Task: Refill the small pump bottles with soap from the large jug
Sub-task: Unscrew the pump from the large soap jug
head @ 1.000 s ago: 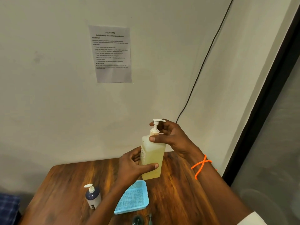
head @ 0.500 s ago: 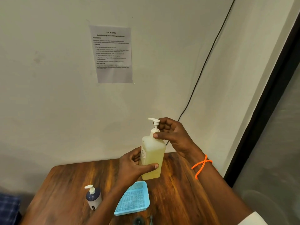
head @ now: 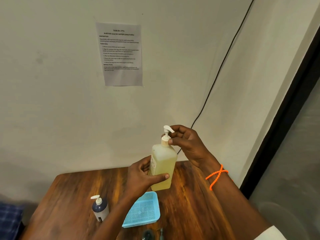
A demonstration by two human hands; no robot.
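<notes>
A translucent pump bottle [head: 163, 167] of pale yellow soap is held upright in the air above the wooden table [head: 72, 191]. My left hand [head: 142, 177] wraps its lower body. The fingertips of my right hand [head: 187, 144] pinch the white pump collar [head: 165, 140] at the bottle's neck, with the nozzle pointing right. A smaller pump bottle [head: 100, 208], dark blue on top with a white pump, stands on the table at the lower left. No large jug is in view.
A light blue mesh tray [head: 143, 211] lies on the table under my left forearm. Small dark objects [head: 147, 235] sit at the bottom edge. A printed sheet [head: 121, 54] hangs on the wall, and a black cable [head: 223, 61] runs down it.
The pump head has turned: its nozzle pointed right, then left, and now points right again. My right fingers shifted around the collar. My left hand and the bottle stayed put.
</notes>
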